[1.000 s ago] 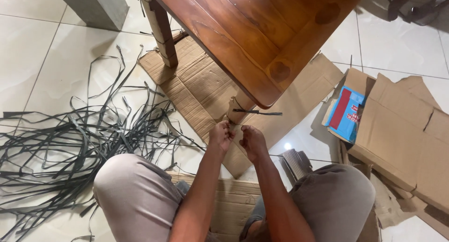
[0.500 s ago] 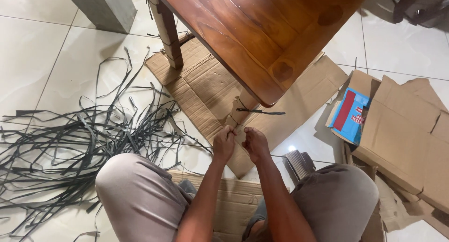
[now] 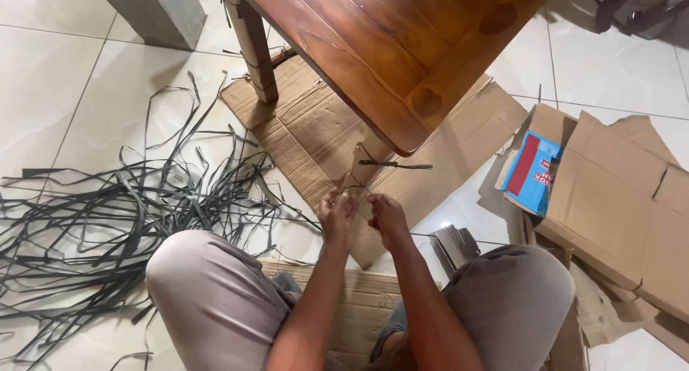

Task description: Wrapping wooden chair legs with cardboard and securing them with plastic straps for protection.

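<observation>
I sit on the floor in front of a brown wooden table [image 3: 402, 48]. Its near leg [image 3: 367, 156] is wrapped in cardboard, and a dark plastic strap [image 3: 395, 164] is tied round it with loose ends sticking out to the right. My left hand [image 3: 337, 214] and my right hand [image 3: 387, 219] are side by side just below that leg, fingers curled and pinching a thin dark strap end between them. What exactly each finger grips is too small to tell.
A big tangle of dark plastic straps [image 3: 108, 220] covers the tiles at left. Flattened cardboard [image 3: 301, 127] lies under the table. Folded boxes [image 3: 617, 191] and a blue and red carton [image 3: 531, 171] lie at right. The far table leg [image 3: 252, 48] is wrapped too.
The view has drifted a little, shifting the table to the right. My hands have dropped slightly below the wrapped leg and stay close together on the strap.
</observation>
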